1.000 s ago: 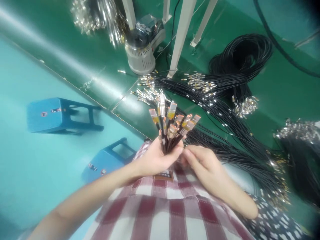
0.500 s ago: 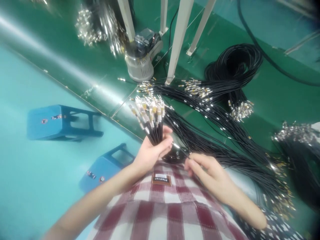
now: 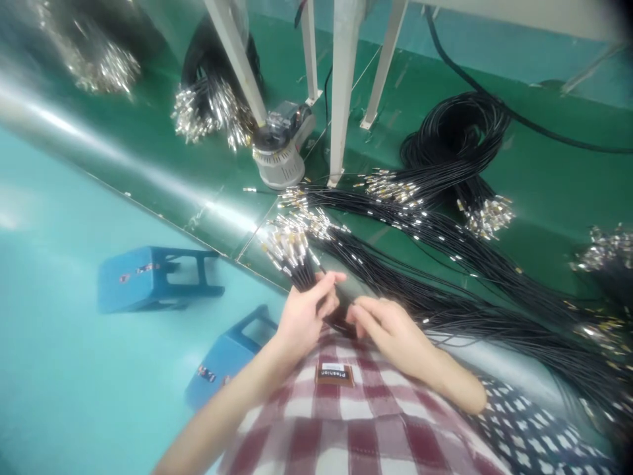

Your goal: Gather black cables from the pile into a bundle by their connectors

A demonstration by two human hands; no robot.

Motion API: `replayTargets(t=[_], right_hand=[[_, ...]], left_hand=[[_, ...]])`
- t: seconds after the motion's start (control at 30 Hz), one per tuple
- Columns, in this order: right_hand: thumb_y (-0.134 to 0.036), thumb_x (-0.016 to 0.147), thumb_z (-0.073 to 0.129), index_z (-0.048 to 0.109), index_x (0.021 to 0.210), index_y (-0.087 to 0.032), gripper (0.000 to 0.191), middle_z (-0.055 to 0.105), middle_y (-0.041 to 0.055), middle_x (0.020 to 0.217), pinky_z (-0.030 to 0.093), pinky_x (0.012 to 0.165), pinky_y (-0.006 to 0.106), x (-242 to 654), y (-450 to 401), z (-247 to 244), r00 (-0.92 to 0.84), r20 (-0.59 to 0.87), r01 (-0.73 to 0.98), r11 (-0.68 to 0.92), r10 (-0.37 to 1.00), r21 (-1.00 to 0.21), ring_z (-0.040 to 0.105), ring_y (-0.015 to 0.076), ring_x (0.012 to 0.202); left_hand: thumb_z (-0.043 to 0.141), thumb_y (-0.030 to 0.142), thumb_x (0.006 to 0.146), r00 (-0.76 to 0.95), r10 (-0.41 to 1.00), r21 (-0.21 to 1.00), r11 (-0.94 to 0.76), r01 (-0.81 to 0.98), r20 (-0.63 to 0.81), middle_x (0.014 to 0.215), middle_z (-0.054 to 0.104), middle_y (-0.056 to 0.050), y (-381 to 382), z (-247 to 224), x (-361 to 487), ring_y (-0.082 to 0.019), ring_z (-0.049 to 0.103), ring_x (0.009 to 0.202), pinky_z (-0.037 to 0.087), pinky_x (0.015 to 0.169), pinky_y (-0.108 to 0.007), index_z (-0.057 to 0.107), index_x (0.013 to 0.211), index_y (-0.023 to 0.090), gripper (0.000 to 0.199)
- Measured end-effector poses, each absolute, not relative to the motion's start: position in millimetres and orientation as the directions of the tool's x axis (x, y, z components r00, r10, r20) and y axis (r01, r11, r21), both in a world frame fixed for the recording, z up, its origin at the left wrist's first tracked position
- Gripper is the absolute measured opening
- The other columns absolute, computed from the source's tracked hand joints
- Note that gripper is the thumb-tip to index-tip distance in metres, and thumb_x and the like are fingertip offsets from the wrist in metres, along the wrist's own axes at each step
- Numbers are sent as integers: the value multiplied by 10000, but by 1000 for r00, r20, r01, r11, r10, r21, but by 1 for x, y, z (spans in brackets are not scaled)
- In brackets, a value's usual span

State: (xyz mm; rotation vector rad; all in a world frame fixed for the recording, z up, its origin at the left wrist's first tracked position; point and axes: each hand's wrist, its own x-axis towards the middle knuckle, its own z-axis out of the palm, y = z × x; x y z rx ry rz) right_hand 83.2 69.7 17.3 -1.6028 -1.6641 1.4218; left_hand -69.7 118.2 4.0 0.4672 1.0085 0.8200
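My left hand (image 3: 312,309) is closed around a bundle of black cables (image 3: 302,276), whose silver and yellowish metal ends point up and away from me. One cable stands slightly apart at the bundle's right side, by my left thumb and forefinger. Close on the right, my right hand (image 3: 383,324) has its fingers pinched together at a black cable below the bundle; its fingertips partly hide the cable. Just beyond both hands, a long spread of black cables (image 3: 395,284) with metal tips lies on the green surface (image 3: 544,204).
A coil of black cable (image 3: 452,132) lies at the back right. A grey machine (image 3: 279,161) sits beside white legs (image 3: 343,99). More tipped bundles (image 3: 208,109) lie back left. Two blue stools (image 3: 128,280) are on the left. A checked apron (image 3: 361,422) covers my front.
My right hand has moved left, closer to my left hand. The single silver-tipped cable between the hands has come up beside the bundle. The view has shifted, so surroundings sit lower.
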Motion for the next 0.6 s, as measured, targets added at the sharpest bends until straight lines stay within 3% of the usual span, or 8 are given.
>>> replayTargets(t=[0.13,0.27,0.4,0.5,0.6], right_hand=[[-301,1013,342,553,763,-203,342,591,-37,593,369,659,256,80,69,16,-248,-337,501,-178,908,-847,528,120,575],[-275,1009,374,564,759,-201,323,613,-28,628,349,690,277,77,77,9,-294,-248,635,-5,923,-773,535,126,595],[-253,1012,376,600,792,-180,322,653,18,734,331,720,318,108,67,-16,-372,-168,797,221,913,-562,562,151,670],[-267,1009,396,644,823,-172,325,663,43,782,353,719,322,146,63,-32,-411,-250,834,252,877,-491,595,169,728],[-383,971,495,680,803,-199,310,690,29,859,410,692,282,170,91,-39,-432,-392,795,138,812,-590,631,155,761]], left_hand=[[757,359,755,327,773,694,633,-343,-544,507,398,62,117,2,-71,-50,339,437,334,475,-220,737,924,107,304],[720,391,791,320,797,691,604,-396,-513,706,529,1,120,-2,-75,-30,371,444,349,474,-233,649,630,111,331],[660,445,838,280,791,618,603,-505,-544,756,514,-8,125,-15,-87,-32,390,482,341,502,-228,549,541,106,465],[666,459,826,243,776,569,602,-560,-582,791,523,-15,127,-29,-95,-54,412,524,365,532,-239,490,509,117,499],[657,455,834,188,769,590,601,-539,-611,890,564,-36,129,-36,-99,-90,476,630,412,595,-251,436,470,128,536]])
